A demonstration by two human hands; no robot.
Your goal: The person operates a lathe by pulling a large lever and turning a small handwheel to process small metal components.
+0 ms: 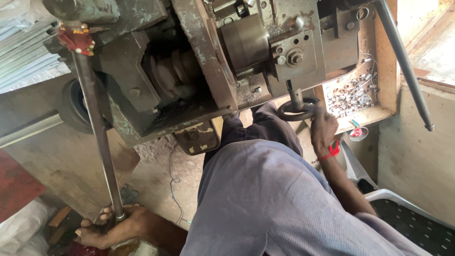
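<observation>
My left hand (111,228) is at the bottom left, closed around the lower end of a long steel lever rod (95,123). The rod runs up to a red-capped joint (76,39) on a worn grey-green machine (142,71). My right hand (322,129), with a red thread at the wrist, grips the rim of a small dark handwheel (295,110) under the machine's slide. Above the handwheel sits a round steel cylinder (245,43). My grey-clothed body fills the lower middle of the view.
A wooden tray (374,114) holding several small shiny metal pieces sits to the right of the handwheel. A second long metal bar (403,61) slants down at the far right. A white plastic chair (398,196) is at the lower right, and white sacks (21,227) lie at the lower left.
</observation>
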